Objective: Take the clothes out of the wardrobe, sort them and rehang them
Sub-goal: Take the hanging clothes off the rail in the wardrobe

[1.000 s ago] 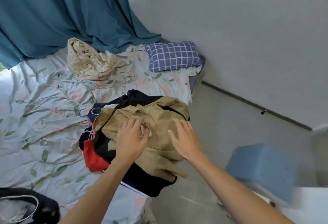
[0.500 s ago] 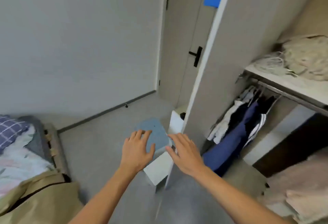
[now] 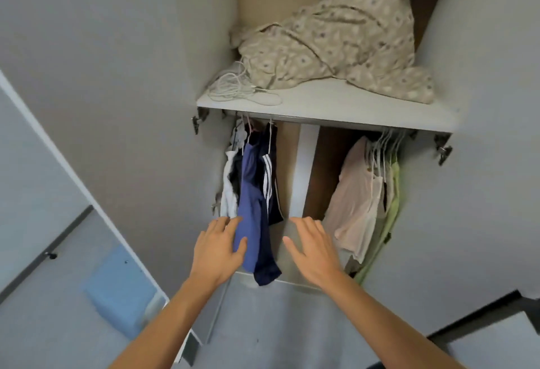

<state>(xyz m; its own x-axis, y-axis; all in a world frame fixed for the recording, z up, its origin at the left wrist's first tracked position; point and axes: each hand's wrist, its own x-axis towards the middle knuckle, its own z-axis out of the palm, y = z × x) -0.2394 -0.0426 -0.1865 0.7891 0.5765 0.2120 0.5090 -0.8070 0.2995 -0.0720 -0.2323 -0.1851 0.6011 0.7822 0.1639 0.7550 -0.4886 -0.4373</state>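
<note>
Both hands reach toward the open wardrobe (image 3: 336, 111), left hand (image 3: 217, 249) in loose open grip touching the hanging blue garment (image 3: 251, 208), right hand (image 3: 314, 247) spread and holding nothing, pink garments (image 3: 355, 193) hanging at right.

open gap between blue garment (image 3: 251, 208) and pink shirt (image 3: 355, 196), shelf (image 3: 327, 111) overhead
</note>
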